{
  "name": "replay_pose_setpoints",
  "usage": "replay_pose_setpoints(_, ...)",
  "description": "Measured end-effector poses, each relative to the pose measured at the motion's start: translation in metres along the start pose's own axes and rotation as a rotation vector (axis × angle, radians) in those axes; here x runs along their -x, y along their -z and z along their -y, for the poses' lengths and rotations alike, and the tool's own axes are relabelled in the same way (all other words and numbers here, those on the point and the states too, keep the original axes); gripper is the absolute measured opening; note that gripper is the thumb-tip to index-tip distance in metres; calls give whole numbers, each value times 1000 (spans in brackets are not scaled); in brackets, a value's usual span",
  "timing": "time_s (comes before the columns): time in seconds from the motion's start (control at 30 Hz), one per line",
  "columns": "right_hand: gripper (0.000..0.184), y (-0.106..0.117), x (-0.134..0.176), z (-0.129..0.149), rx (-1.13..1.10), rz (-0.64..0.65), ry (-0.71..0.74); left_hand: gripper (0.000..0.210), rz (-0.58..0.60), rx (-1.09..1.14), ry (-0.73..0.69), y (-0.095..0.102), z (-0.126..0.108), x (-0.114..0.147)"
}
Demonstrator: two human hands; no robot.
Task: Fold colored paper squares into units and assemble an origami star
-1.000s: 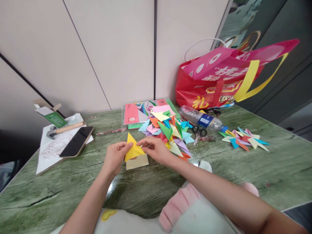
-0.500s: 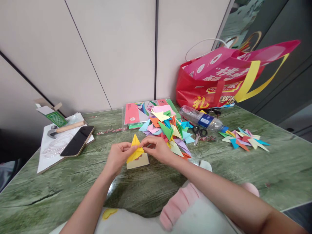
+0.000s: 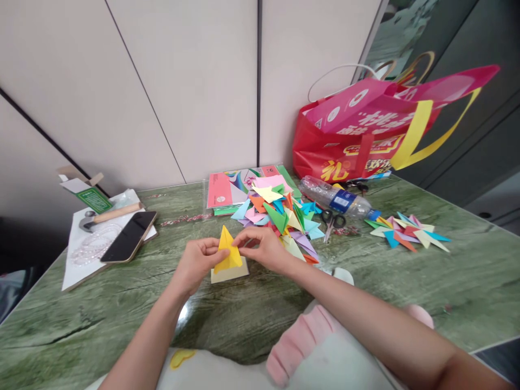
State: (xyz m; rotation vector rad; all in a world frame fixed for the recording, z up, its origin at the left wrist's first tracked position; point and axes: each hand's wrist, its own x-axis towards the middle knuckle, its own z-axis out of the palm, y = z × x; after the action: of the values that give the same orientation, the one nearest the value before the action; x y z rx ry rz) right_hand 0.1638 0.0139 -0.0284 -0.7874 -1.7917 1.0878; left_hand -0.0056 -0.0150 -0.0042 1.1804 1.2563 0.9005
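Observation:
A folded piece of yellow origami paper [image 3: 228, 255], pointed at the top, is held up between both hands. My left hand [image 3: 200, 261] pinches its left side between thumb and fingers. On the right side, my right hand [image 3: 262, 247] grips it with thumb and forefinger. Below the paper, a small beige square pad [image 3: 229, 274] lies on the table, partly covered from view. Just beyond my right hand is a heap of folded paper pieces [image 3: 280, 208] in many colours.
On the green marbled table [image 3: 134, 309] are scissors [image 3: 333, 221], a plastic bottle [image 3: 337, 197] and a paper star shape [image 3: 408, 230]. A red bag [image 3: 345, 138] stands behind. At left lie a phone [image 3: 129, 236], a hammer [image 3: 114, 213] and a small green box [image 3: 91, 196].
The yellow paper has turned from a tilted position to a more upright one, its broad face now toward me. Both hands keep hold of it in nearly the same place.

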Motion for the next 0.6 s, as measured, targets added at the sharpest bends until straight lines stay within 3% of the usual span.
replay_pose_setpoints(0.27,20,2,-1,-3,-134,17,-78,27,87,44,33,-2,-3,3)
replay_pose_setpoints(0.6,24,1,-3,-5,-272,9,-140,27,108,96,28,-5,-3,3)
